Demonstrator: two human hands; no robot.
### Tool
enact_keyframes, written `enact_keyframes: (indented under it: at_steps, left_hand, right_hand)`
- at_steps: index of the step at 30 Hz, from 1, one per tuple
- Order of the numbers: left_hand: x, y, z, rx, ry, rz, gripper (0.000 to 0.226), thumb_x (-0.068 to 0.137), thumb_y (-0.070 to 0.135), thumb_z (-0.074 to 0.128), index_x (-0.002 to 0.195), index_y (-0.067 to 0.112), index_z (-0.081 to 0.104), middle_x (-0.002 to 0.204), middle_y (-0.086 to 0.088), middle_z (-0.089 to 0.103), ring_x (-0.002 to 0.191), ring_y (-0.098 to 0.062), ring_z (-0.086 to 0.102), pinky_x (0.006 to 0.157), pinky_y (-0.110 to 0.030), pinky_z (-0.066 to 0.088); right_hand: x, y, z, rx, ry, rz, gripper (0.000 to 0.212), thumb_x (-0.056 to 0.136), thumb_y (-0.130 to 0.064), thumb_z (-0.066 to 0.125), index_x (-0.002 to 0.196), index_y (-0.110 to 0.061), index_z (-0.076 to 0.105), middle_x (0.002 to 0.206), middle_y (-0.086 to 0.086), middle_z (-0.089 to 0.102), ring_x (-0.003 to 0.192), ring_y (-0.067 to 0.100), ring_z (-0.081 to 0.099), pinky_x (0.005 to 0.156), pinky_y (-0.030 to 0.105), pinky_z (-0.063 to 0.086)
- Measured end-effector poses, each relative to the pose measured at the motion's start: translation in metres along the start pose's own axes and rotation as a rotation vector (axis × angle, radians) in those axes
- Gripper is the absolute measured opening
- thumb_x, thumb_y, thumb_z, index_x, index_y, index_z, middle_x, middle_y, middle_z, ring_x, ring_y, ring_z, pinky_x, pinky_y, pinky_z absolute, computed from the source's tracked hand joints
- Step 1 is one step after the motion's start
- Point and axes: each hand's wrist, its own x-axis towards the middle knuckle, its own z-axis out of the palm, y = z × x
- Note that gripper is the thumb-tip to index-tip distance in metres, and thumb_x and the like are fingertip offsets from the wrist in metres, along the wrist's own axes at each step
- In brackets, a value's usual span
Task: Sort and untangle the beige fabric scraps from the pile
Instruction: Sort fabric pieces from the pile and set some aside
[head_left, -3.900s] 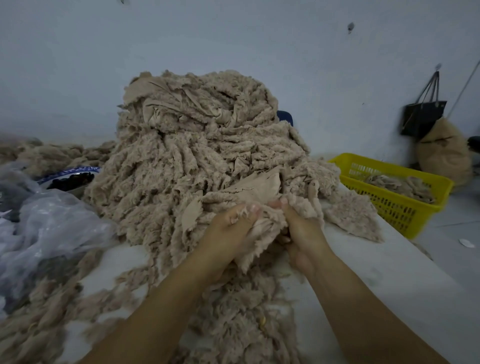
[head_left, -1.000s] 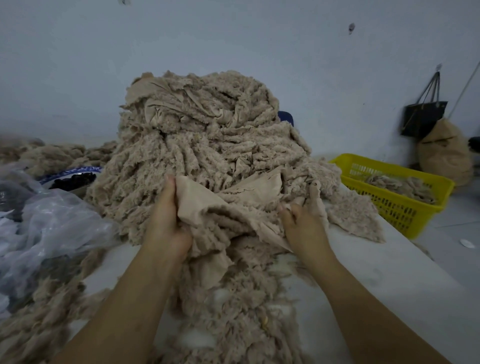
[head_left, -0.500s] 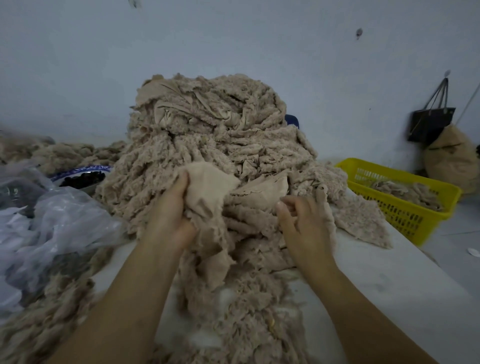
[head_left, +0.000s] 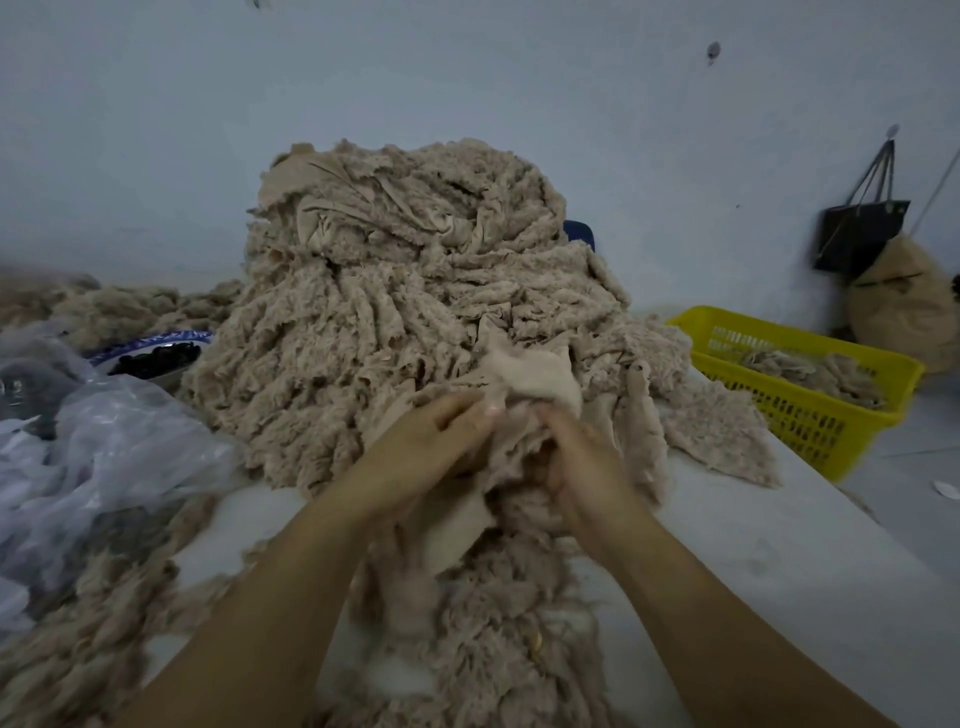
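Note:
A tall pile of beige fleecy fabric scraps (head_left: 405, 291) rises in the middle of the white table (head_left: 769, 561). At its near foot my left hand (head_left: 431, 452) and my right hand (head_left: 582, 462) meet, both gripping one bunched beige scrap (head_left: 524, 379) whose smooth side bulges up above my fingers. A strip of that scrap hangs down between my wrists. More loose scraps (head_left: 493, 639) trail toward me along the table.
A yellow plastic basket (head_left: 810, 415) with a few scraps stands off the table's right edge. Crumpled clear plastic bags (head_left: 98, 447) lie at the left, with a blue-rimmed bowl (head_left: 156, 353) behind. A black bag (head_left: 862, 234) and a tan sack (head_left: 904, 306) are by the wall.
My hands have come together at the centre. The left hand moved right with the scrap, and the right hand closed onto the same scrap, bunching it up.

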Motion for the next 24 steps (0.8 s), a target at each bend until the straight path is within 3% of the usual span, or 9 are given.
enact_keyframes:
  at_steps: [3,5,10,13,15,16,18,20,24]
  left_hand:
    - [0.004,-0.011,-0.003,0.149,0.027,-0.04,0.027,0.091,0.045,0.066,0.065,0.04,0.069,0.064,0.023,0.066,0.059,0.005,0.061,0.053,-0.005,0.041]
    - [0.009,-0.018,-0.007,0.223,0.111,-0.004,0.036,0.095,0.038,0.063,0.061,0.028,0.06,0.049,0.018,0.047,0.045,0.002,0.043,0.045,-0.008,0.031]
    - [0.009,-0.013,-0.009,0.066,0.244,0.062,0.031,0.095,0.041,0.061,0.074,0.018,0.065,0.068,0.003,0.057,0.062,-0.009,0.055,0.059,-0.023,0.042]
    - [0.009,-0.008,-0.007,-0.08,0.242,0.072,0.037,0.096,0.04,0.06,0.073,0.011,0.059,0.064,-0.008,0.052,0.058,-0.019,0.05,0.056,-0.03,0.039]
    - [0.009,-0.007,-0.007,-0.13,0.256,0.058,0.038,0.097,0.041,0.059,0.067,0.018,0.055,0.056,-0.004,0.049,0.049,-0.015,0.046,0.048,-0.025,0.037]
    - [0.009,-0.006,-0.007,-0.156,0.265,0.04,0.036,0.096,0.041,0.06,0.069,0.019,0.055,0.056,-0.002,0.05,0.048,-0.014,0.045,0.046,-0.024,0.036]
    - [0.009,-0.004,-0.007,-0.239,0.296,0.0,0.034,0.097,0.039,0.06,0.068,0.021,0.062,0.059,-0.002,0.055,0.049,-0.013,0.049,0.047,-0.025,0.037]
    - [0.01,-0.003,-0.011,-0.389,0.386,-0.049,0.034,0.098,0.033,0.061,0.066,0.026,0.069,0.064,-0.002,0.061,0.055,-0.015,0.055,0.052,-0.028,0.042]
    - [0.015,-0.008,-0.018,-0.668,0.548,-0.206,0.017,0.097,0.029,0.063,0.089,0.016,0.071,0.078,-0.002,0.071,0.063,-0.014,0.066,0.054,-0.027,0.051]
  right_hand:
    - [0.006,-0.01,-0.012,0.285,0.078,0.053,0.032,0.102,-0.029,0.049,0.114,-0.007,0.068,0.1,0.016,0.073,0.078,0.024,0.07,0.067,0.037,0.057]
    - [0.007,-0.012,-0.014,0.359,0.115,0.062,0.034,0.103,-0.027,0.047,0.124,-0.005,0.061,0.106,0.015,0.07,0.087,0.024,0.066,0.077,0.038,0.055]
    - [0.006,-0.012,-0.012,0.413,0.102,0.1,0.032,0.104,-0.028,0.046,0.124,-0.01,0.062,0.111,0.012,0.074,0.093,0.021,0.072,0.076,0.035,0.058]
    - [0.007,-0.012,-0.013,0.42,0.072,0.088,0.033,0.104,-0.032,0.046,0.122,-0.011,0.064,0.109,0.008,0.075,0.096,0.021,0.073,0.08,0.035,0.059]
    - [0.006,-0.011,-0.012,0.404,0.019,0.083,0.036,0.103,-0.038,0.047,0.113,-0.009,0.066,0.096,0.007,0.076,0.087,0.02,0.074,0.07,0.031,0.06]
    - [0.006,-0.01,-0.012,0.392,0.008,0.081,0.035,0.1,-0.04,0.051,0.101,-0.008,0.065,0.079,0.004,0.072,0.069,0.017,0.07,0.058,0.026,0.055]
    - [0.007,-0.01,-0.012,0.333,0.032,0.071,0.032,0.097,-0.042,0.055,0.079,-0.016,0.058,0.051,-0.003,0.044,0.042,0.009,0.039,0.041,0.02,0.034]
    - [0.007,-0.01,-0.011,0.185,0.041,0.055,0.044,0.099,-0.047,0.05,0.062,-0.022,0.052,0.047,-0.007,0.031,0.039,0.007,0.025,0.04,0.019,0.025]
    - [0.004,-0.011,-0.005,0.021,-0.076,0.027,0.056,0.093,-0.061,0.046,0.048,-0.027,0.042,0.049,-0.01,0.025,0.04,0.006,0.016,0.036,0.017,0.02]
